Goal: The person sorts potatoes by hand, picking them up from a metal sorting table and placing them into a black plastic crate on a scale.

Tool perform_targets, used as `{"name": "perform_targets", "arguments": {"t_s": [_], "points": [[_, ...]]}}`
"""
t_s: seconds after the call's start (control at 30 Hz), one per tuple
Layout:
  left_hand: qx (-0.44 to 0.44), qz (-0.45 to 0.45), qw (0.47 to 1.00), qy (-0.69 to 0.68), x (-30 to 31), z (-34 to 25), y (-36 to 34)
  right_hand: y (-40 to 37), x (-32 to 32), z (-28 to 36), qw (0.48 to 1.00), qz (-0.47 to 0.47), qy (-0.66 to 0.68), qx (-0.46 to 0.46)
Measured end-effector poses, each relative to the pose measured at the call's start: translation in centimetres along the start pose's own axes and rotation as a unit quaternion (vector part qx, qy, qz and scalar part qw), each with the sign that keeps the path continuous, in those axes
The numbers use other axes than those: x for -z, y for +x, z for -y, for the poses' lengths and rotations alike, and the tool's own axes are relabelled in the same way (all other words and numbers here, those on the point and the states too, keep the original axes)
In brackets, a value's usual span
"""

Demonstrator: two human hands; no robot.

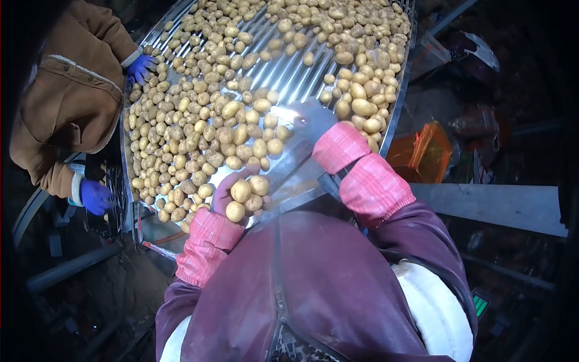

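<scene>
Head camera: a cupped handful of potatoes at centre frame!

The left hand (222,192) cradled at least three potatoes (240,190), just left of centre in the frame, near the front edge of the ribbed metal table (271,75). So a few were gathered up, while a great many loose potatoes (175,130) lay spread from the upper right to the left of the frame, bare ribs gleaming between them. Up near centre, the right hand (316,120) was over the table, badly blurred; whether it gripped anything, I couldn't tell. And which way did the handful point? No way, really: those potatoes were so nearly round that no clear long axis showed. Over on the left, a co-worker (78,102) had one purple glove (142,68) touching the potatoes at the table's edge, the other (96,197) lower down beside it.
</scene>
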State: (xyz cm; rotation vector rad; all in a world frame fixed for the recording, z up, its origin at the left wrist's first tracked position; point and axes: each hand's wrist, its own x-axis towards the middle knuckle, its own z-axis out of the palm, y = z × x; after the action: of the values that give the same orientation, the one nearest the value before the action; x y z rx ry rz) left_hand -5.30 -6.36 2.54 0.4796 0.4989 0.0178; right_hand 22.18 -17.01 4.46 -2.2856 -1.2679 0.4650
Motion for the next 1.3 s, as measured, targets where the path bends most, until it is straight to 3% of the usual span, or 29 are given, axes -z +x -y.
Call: {"name": "perform_targets", "arguments": {"t_s": [0.07, 0.17, 0.27, 0.33, 0.43, 0.47, 0.53, 0.57, 0.67, 0.73, 0.9, 0.97, 1.07, 1.3], "points": [[-0.023, 0.025, 0.998, 0.056, -0.9, -0.3, -0.2, -1.5, -4.0, 1.9, 0.989, -0.046, 0.06, 0.127], [-0.036, 0.04, 0.997, -0.056, -2.4, 0.5, 0.3, -5.1, -3.4, 6.6, 0.953, -0.079, -0.039, 0.291], [0.005, 0.066, 0.993, -0.097, -2.0, 0.8, 0.6, -6.6, -3.2, 6.9, 0.932, -0.052, -0.031, 0.357], [0.035, 0.113, 0.99, -0.083, -1.6, 0.7, 0.8, -7.4, -3.4, 6.0, 0.941, -0.037, 0.053, 0.332], [0.03, 0.139, 0.988, -0.057, -1.6, 1.1, 0.7, -8.3, -0.9, 2.3, 0.977, 0.016, 0.105, 0.183], [0.033, 0.133, 0.99, -0.022, -1.8, 0.8, 0.2, -9.0, 0.2, 0.5, 0.971, -0.081, -0.021, 0.223], [0.039, 0.124, 0.99, 0.048, -2.2, 0.3, -0.2, -10.5, 1.5, -3.2, 0.977, -0.103, -0.143, 0.123], [0.042, 0.12, 0.991, 0.034, -2.0, 0.4, 0.0, -11.0, 1.4, -4.3, 0.99, -0.027, -0.136, -0.015], [0.025, 0.056, 0.998, 0.009, -1.6, 0.8, 0.2, -10.7, 1.1, -4.1, 0.969, 0.034, -0.243, 0.028], [0.047, 0.064, 0.997, -0.003, -1.3, 0.5, 0.1, -10.2, -0.3, -3.7, 0.964, 0.057, -0.259, 0.007], [-0.012, -0.012, 0.995, 0.094, -3.1, -0.6, -1.1, -9.0, -0.2, -3.4, 0.955, 0.094, -0.279, -0.032], [-0.002, 0.003, 0.995, 0.105, -2.4, -0.9, -1.2, -8.5, 1.1, -2.8, 0.954, 0.126, -0.272, -0.033], [0.013, 0.002, 0.997, 0.072, -2.3, -1.4, -1.4, -8.3, 0.2, -5.2, 0.967, 0.047, -0.243, 0.062], [0.005, 0.0, 0.999, 0.041, -1.6, -1.4, -1.2, -8.4, 1.0, -4.1, 0.967, 0.107, -0.23, 0.029]]}}
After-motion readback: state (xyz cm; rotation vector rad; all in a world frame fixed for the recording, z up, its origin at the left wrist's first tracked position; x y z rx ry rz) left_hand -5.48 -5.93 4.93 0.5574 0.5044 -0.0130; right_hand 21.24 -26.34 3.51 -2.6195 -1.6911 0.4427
